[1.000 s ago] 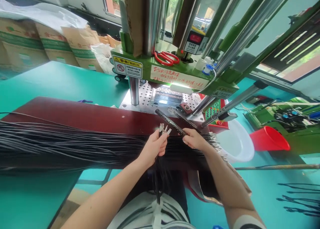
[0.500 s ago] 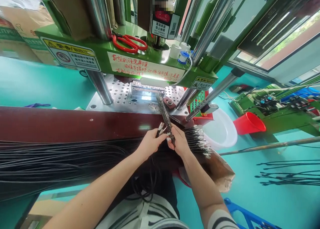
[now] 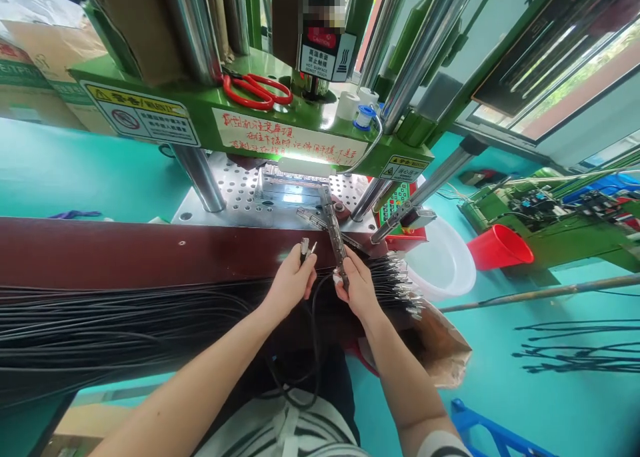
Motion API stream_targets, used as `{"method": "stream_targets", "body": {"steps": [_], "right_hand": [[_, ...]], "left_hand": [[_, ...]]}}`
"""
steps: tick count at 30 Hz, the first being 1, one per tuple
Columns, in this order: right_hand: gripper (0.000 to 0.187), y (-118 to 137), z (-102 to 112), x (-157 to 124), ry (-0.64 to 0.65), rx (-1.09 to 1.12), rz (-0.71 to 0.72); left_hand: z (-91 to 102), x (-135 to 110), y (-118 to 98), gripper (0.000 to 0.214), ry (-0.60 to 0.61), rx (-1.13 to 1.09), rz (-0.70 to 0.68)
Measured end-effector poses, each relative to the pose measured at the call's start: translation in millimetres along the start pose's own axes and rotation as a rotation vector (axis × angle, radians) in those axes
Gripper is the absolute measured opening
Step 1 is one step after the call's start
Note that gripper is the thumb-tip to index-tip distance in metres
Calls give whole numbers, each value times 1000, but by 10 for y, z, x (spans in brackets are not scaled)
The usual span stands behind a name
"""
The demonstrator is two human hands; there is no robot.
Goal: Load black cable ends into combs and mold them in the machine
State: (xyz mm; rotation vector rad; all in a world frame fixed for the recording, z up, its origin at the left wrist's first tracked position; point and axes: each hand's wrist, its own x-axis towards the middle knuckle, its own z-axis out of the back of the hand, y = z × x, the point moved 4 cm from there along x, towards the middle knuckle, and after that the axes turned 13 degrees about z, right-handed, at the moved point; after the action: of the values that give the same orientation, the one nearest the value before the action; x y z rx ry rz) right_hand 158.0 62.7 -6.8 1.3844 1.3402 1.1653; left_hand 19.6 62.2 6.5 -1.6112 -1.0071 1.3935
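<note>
My left hand (image 3: 289, 280) is closed around black cables, and their silvery metal connectors (image 3: 305, 246) stick up past the thumb. In my right hand (image 3: 359, 285) is the near end of a long, narrow metal bar (image 3: 333, 225) with notches along it. The bar slants forward, its far end over the press's perforated plate (image 3: 235, 200). A small white piece shows by my right fingertips; I cannot make out what it is. A loop of black cable (image 3: 315, 337) hangs between my forearms. Another notched metal strip (image 3: 313, 218) lies just left of the bar.
Bundled black cables (image 3: 125, 324) run along the dark red bench (image 3: 100, 254), with bare metal ends at right. The green press (image 3: 280, 120) stands ahead, carrying red-handled scissors (image 3: 257, 90). At right are a control panel (image 3: 395, 207), a white tub (image 3: 445, 260) and a red bucket (image 3: 500, 246).
My left hand has moved left, away from the bar, with the cable connectors in it. The right hand still holds the bar, which has swung slightly to the right.
</note>
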Motion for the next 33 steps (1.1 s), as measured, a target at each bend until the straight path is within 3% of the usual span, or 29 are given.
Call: {"method": "stream_targets", "body": {"steps": [6, 11, 22, 28, 30, 33], "right_hand": [[50, -26, 23, -10, 28, 26, 10], [48, -51, 47, -9, 92, -23, 46], [48, 16, -18, -6, 155, -185, 97], [47, -38, 47, 11, 41, 7, -14], [47, -37, 45, 12, 45, 4, -22], [46, -14, 17, 5, 98, -44, -1]], "left_hand": [[-67, 2, -7, 27, 265, -51, 315], [-94, 27, -14, 30, 309, -8, 364], [-61, 39, -26, 29, 228, -4, 265], [248, 78, -204, 26, 55, -290, 69], [268, 77, -233, 22, 28, -374, 66], [147, 72, -196, 23, 50, -332, 144]]}}
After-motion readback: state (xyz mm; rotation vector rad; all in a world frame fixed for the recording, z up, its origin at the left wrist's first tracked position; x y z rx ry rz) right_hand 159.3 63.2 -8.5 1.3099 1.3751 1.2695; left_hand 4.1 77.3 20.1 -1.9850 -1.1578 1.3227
